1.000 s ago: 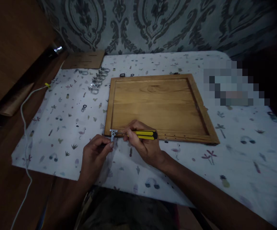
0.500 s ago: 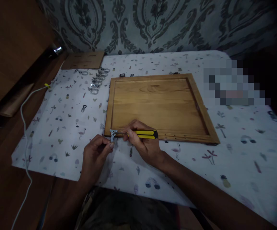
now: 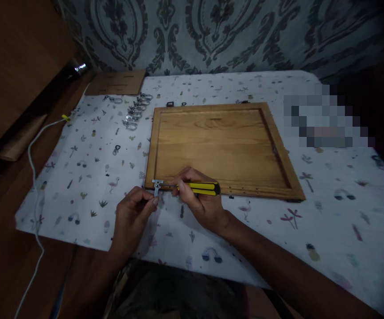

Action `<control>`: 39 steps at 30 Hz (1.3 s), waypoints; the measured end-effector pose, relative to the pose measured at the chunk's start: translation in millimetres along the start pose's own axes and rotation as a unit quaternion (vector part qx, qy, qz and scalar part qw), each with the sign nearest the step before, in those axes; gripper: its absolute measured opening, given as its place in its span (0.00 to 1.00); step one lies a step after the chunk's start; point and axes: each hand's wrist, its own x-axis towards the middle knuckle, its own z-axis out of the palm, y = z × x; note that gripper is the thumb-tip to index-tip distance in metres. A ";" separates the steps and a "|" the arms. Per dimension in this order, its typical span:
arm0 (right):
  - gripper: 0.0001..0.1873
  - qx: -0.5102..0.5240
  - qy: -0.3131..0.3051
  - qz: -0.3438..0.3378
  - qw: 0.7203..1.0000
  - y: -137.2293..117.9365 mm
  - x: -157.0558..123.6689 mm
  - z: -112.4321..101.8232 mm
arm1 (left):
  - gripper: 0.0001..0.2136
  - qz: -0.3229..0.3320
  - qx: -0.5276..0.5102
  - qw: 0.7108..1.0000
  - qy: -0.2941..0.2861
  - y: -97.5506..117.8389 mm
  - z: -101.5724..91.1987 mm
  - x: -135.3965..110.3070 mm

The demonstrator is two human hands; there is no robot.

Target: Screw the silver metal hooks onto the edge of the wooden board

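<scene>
The wooden panel (image 3: 211, 146) lies flat about midway along the table (image 3: 165, 248), its near side facing the table's near edge. By the panel's near-left corner, the left hand (image 3: 131, 217) pinches the stem of a metal hinge (image 3: 157, 184) between thumb and forefinger; whether the hinge touches the wood, I cannot tell. The right hand's (image 3: 198, 199) grip is wrapped round a yellow-and-black screwdriver (image 3: 200, 188), its shaft pointing left at the hinge. Whether the tip sits in a screw is too small to make out. If it is badly seated, it could slip and jab the left thumb or scratch the frame. The pinch takes only the stem's end, so a sideways push might twist the hinge. Similar metal fittings (image 3: 135, 113) rest toward the table's far-left corner, near a cardboard piece (image 3: 115, 83).
</scene>
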 end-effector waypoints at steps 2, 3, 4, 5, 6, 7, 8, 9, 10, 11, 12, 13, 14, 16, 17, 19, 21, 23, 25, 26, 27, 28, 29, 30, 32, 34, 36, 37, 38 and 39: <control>0.12 0.004 0.002 0.001 1.000 -0.3 0.1 0.3 | 0.10 0.003 -0.002 1.000 0.001 0.4 0.2 0.1; 0.12 0.006 0.003 0.002 1.000 -0.5 0.3 0.4 | 0.09 0.003 -0.001 1.000 0.001 0.4 0.2 0.1; 0.12 0.008 0.006 0.004 1.000 -0.8 0.4 0.6 | 0.09 0.003 -0.001 1.000 0.001 0.1 0.2 0.0; 0.12 0.009 0.006 0.005 1.000 -1.2 0.5 0.7 | 0.09 0.005 0.000 1.000 0.001 -0.3 0.1 -0.1; 0.13 0.008 0.006 0.006 1.000 -1.6 0.5 0.8 | 0.10 0.006 0.001 1.000 0.000 -0.8 0.0 -0.4; 0.14 0.006 0.005 0.007 1.000 -2.1 0.5 0.7 | 0.10 0.007 0.000 1.000 -0.001 -1.5 -0.1 -0.6; 0.14 0.004 0.004 0.009 1.000 -2.5 0.5 0.6 | 0.10 0.007 0.000 1.000 -0.002 -2.1 -0.3 -0.9; 0.14 0.001 0.003 0.011 1.000 -2.8 0.5 0.4 | 0.10 0.007 -0.001 1.000 -0.005 -2.7 -0.4 -1.2; 0.15 -0.001 0.002 0.013 1.000 -3.0 0.5 0.3 | 0.10 0.006 0.000 1.000 -0.007 -3.2 -0.5 -1.3; 0.15 -0.001 0.000 0.012 1.000 -3.0 0.6 0.1 | 0.09 0.005 0.000 1.000 -0.008 -3.5 -0.6 -1.4; 0.14 -0.002 0.000 0.011 1.000 -2.9 0.6 -0.1 | 0.09 0.006 0.000 1.000 -0.008 -3.5 -0.6 -1.4; 0.14 -0.001 -0.001 0.006 1.000 -2.8 0.7 -0.1 | 0.09 0.006 0.001 1.000 -0.007 -3.3 -0.7 -1.3; 0.14 -0.002 -0.001 0.001 1.000 -2.6 0.8 -0.1 | 0.09 0.006 0.002 1.000 -0.007 -2.9 -0.7 -1.2; 0.14 -0.002 0.003 -0.007 1.000 -2.2 0.9 0.0 | 0.09 0.006 0.001 1.000 -0.007 -1.8 -0.7 -0.8; 0.14 -0.003 0.004 -0.007 1.000 -2.1 0.8 0.1 | 0.09 0.006 0.001 1.000 -0.008 -1.3 -0.8 -0.6; 0.14 -0.005 0.004 -0.002 1.000 -1.9 0.5 0.3 | 0.09 0.008 0.001 1.000 -0.010 -0.5 -0.8 -0.4; 0.14 -0.007 0.002 0.003 1.000 -1.7 0.2 0.5 | 0.09 0.013 0.004 1.000 -0.012 -0.5 -0.7 -0.4; 0.14 -0.005 0.003 0.004 1.000 -1.3 0.0 0.5 | 0.09 0.017 0.006 1.000 -0.011 -1.1 -0.7 -0.5; 0.13 -0.002 0.003 0.002 1.000 -1.0 0.0 0.3 | 0.09 0.019 0.004 1.000 -0.011 -2.0 -0.7 -0.6; 0.13 -0.002 0.003 0.003 1.000 -0.8 0.0 0.2 | 0.09 0.019 0.003 1.000 -0.011 -2.4 -0.8 -0.6; 0.13 -0.004 0.004 0.003 1.000 -0.7 0.1 0.1 | 0.09 0.018 0.003 1.000 -0.013 -2.7 -0.9 -0.5; 0.13 -0.007 0.003 0.003 1.000 -0.6 0.2 0.1 | 0.09 0.018 0.002 1.000 -0.013 -3.0 -1.1 -0.4; 0.13 -0.010 0.004 0.001 1.000 -0.5 0.3 0.1 | 0.09 0.018 0.001 1.000 -0.013 -3.3 -1.3 -0.3; 0.13 -0.011 0.005 -0.001 1.000 -0.4 0.4 0.2 | 0.09 0.016 -0.001 1.000 -0.012 -3.5 -1.5 -0.2; 0.13 -0.009 0.007 -0.005 1.000 -0.2 0.7 0.6 | 0.08 0.010 -0.007 1.000 -0.009 -4.0 -1.8 0.1; 0.13 -0.006 0.005 -0.004 1.000 -0.2 0.8 0.9 | 0.08 0.006 -0.013 1.000 -0.009 -4.7 -2.0 0.3; 0.13 -0.006 0.002 -0.001 1.000 -0.6 0.6 0.9 | 0.08 0.006 -0.015 1.000 -0.009 -5.6 -2.0 0.3; 0.13 -0.006 0.001 -0.001 1.000 -1.1 0.5 0.8 | 0.07 0.006 -0.015 1.000 -0.009 -6.0 -2.0 0.1; 0.13 -0.005 0.000 -0.002 1.000 -1.6 0.4 0.5 | 0.07 0.006 -0.015 1.000 -0.010 -6.3 -2.0 -0.1; 0.13 -0.005 0.000 -0.003 1.000 -2.3 0.4 0.1 | 0.07 0.006 -0.015 1.000 -0.010 -6.7 -2.0 -0.4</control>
